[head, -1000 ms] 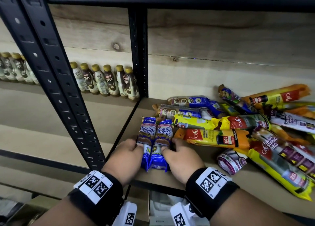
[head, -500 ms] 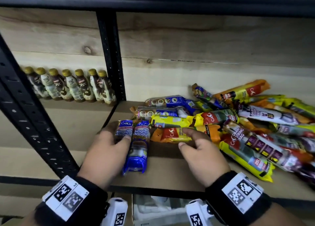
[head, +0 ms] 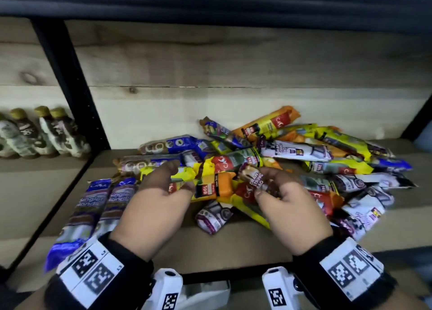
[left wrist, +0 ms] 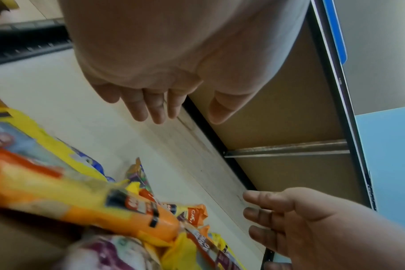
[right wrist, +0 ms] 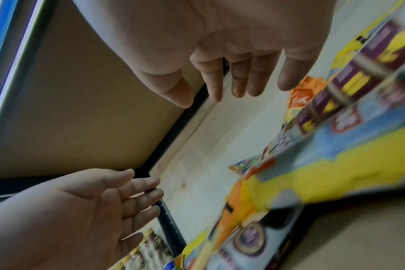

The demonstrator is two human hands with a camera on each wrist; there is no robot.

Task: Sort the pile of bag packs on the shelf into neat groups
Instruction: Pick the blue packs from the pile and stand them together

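Note:
Two blue "Single Handle" packs [head: 93, 204] lie side by side at the shelf's front left. A loose pile of bag packs [head: 304, 165] in yellow, orange, blue and white fills the middle and right. My left hand [head: 173, 181] hovers with relaxed fingers over the pile's left edge, above a yellow pack and an orange pack [head: 215, 186]. My right hand [head: 271, 188] hangs over a "Draw String Bag" pack [head: 254, 177], fingers loosely bent. The wrist views show the left hand [left wrist: 185, 113] and the right hand [right wrist: 208, 95] with bare palms, holding nothing.
A small white and purple pack [head: 212, 216] lies alone in front of the pile. The wooden shelf board [head: 233, 246] has bare room along its front. A black upright post [head: 70, 87] separates a bay with brown bottles [head: 46, 134]. The upper shelf's dark edge [head: 210, 1] hangs overhead.
My left hand has let go of the blue packs and moved right to the pile. My right hand has shifted from the orange pack to over the draw string pack. The view has panned right.

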